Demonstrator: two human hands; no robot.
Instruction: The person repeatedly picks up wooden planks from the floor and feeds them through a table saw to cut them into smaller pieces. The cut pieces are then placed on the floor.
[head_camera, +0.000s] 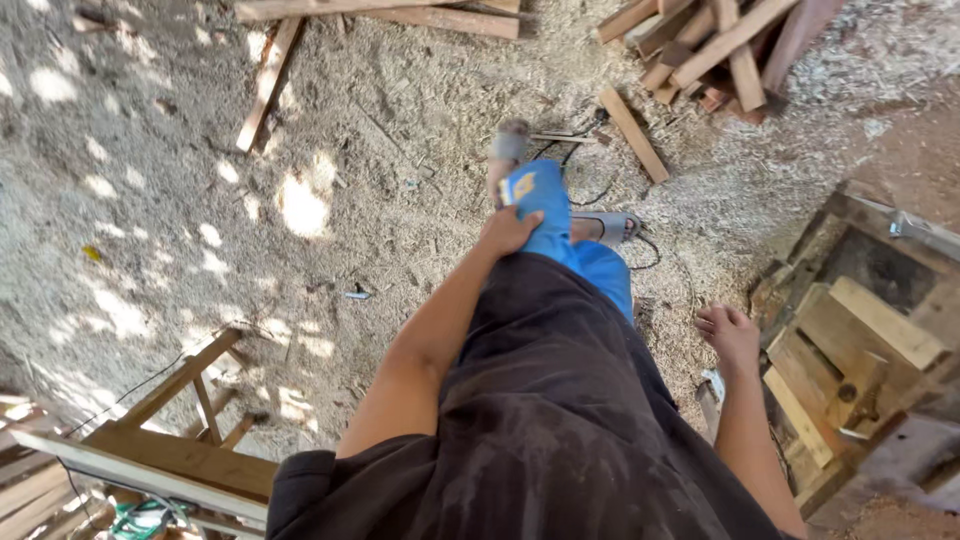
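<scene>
The shorts (560, 230) are bright blue, with a small yellow and white patch (522, 186) near the bottom edge. They cover the raised leg over the sawdust floor (180, 190). The left hand (510, 230) lies flat on the shorts, fingers together. The right hand (728, 335) hangs loose, fingers a little apart, holding nothing, near some wood blocks (850, 360).

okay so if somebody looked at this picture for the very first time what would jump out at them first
The bright blue shorts at the centre stand out, with the left hand resting on the raised thigh and the right hand hanging free at the right. All around is ground covered in sawdust, with a heap of cut wooden planks at the top right and a wooden frame at the lower left.
</scene>
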